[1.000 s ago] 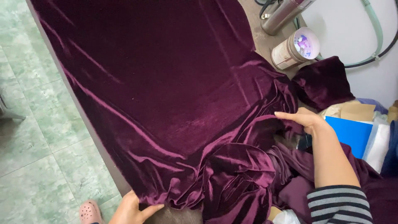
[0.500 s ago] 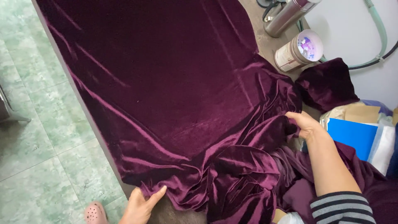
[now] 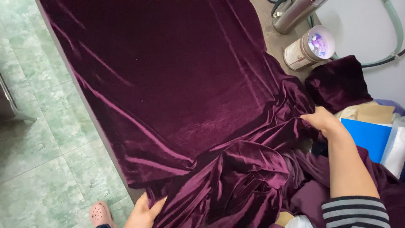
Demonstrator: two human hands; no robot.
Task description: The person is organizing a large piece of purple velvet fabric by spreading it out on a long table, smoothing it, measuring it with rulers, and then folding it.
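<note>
A large dark purple velvet cloth lies spread over a table and bunches into folds near me. My left hand grips the cloth's near edge at the bottom, where it hangs over the table side. My right hand pinches the cloth's right edge by the folds; its forearm wears a striped sleeve.
A round tin with small bits inside stands at the back right, beside a metal cylinder. A folded piece of purple cloth, a blue sheet and a hose lie on the right. Green floor tiles and a pink shoe show on the left.
My left hand has moved right and taken the cloth's near edge. My right hand has closed on the right edge, and the folds have gathered up between both hands.
</note>
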